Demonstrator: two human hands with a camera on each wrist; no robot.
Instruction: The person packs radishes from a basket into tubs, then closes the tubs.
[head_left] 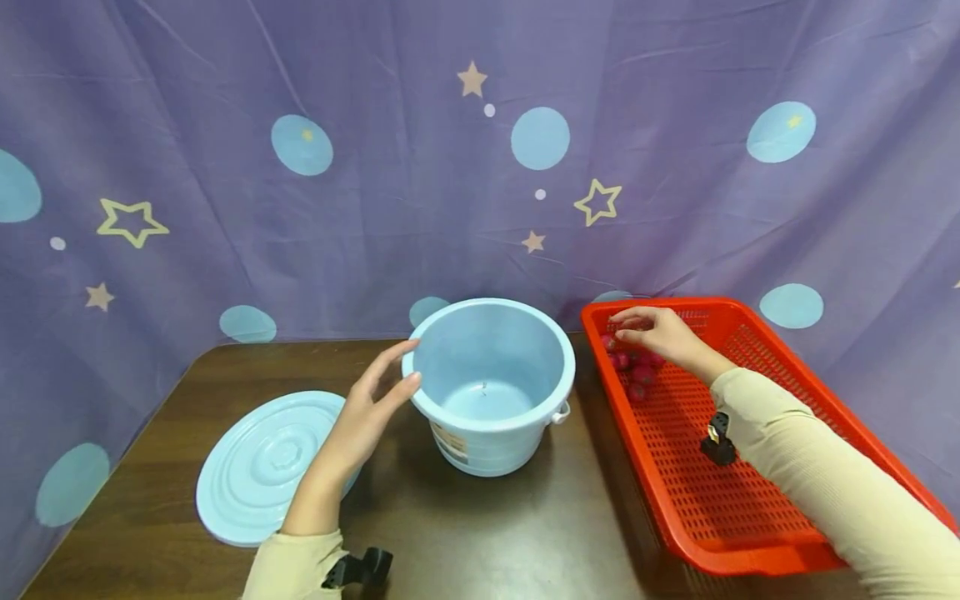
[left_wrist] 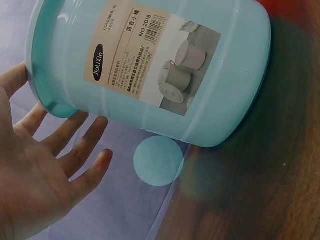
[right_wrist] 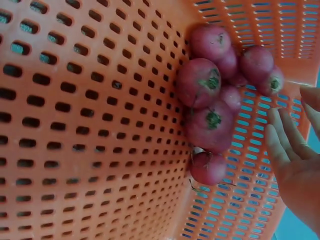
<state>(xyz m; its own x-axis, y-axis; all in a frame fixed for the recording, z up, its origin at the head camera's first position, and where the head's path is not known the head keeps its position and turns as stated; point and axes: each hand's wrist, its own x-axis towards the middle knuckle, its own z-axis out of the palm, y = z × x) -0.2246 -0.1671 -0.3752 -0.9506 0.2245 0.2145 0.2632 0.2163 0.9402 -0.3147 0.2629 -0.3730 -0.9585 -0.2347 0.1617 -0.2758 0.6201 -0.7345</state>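
A light blue plastic bucket [head_left: 487, 450] stands upright on the table, with a printed label [left_wrist: 145, 60] on its side. At the bucket's left rim is my left hand [head_left: 369, 412], thumb and fingertips at the edge and fingers spread. My right hand [head_left: 663, 337] hovers over the far left corner of a red plastic basket [head_left: 727, 492], holding nothing, its fingers loosely bent. Below it, several radishes [right_wrist: 207, 85], round and red with trimmed green tops, lie heaped against the basket's wall.
A round light blue lid [head_left: 262, 467] lies flat on the wooden table [head_left: 555, 533] left of the bucket. Behind the table hangs a purple curtain [head_left: 405, 192] with stars and dots. The bucket's handle joint [head_left: 560, 413] sticks out toward the basket.
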